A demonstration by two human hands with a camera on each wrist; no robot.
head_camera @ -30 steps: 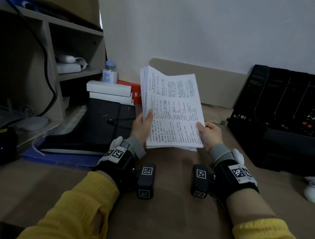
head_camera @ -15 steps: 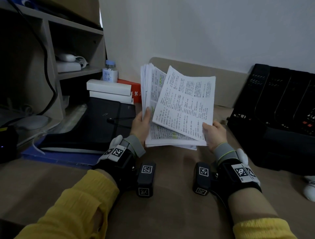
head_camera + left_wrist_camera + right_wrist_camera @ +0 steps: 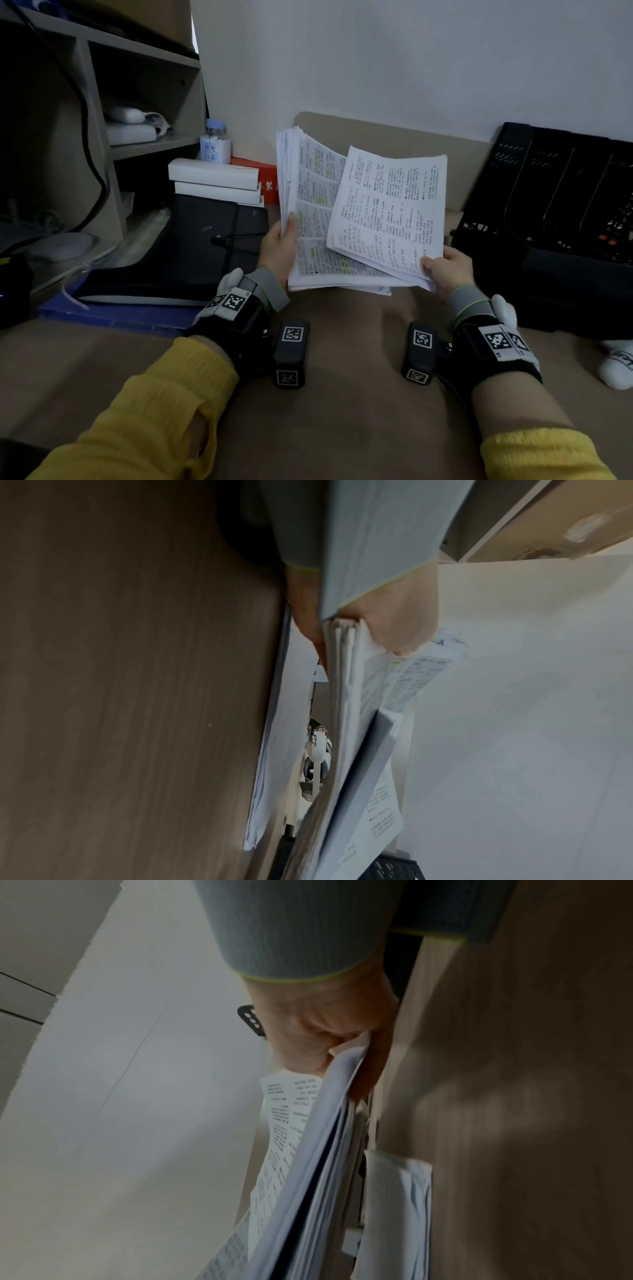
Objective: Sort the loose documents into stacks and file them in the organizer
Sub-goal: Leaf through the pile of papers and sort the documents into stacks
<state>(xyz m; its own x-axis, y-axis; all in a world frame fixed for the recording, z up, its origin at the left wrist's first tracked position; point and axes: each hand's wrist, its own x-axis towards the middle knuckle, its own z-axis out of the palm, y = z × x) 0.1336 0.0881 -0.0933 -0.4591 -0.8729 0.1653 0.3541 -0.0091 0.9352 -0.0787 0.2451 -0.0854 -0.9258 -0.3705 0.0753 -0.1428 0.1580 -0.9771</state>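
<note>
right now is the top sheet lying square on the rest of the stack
No, the top sheet, pinched by the right hand, is fanned out at an angle across the stack.

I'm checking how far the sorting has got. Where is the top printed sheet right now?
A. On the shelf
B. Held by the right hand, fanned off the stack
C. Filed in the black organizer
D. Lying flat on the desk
B: the right hand pinches the top sheet, angled off the stack that the left hand holds; the black organizer stands apart.

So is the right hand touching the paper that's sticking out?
Touching. In the head view the right hand pinches the lower right corner of the top sheet, thumb on the paper; the right wrist view shows paper between its fingers.
</note>
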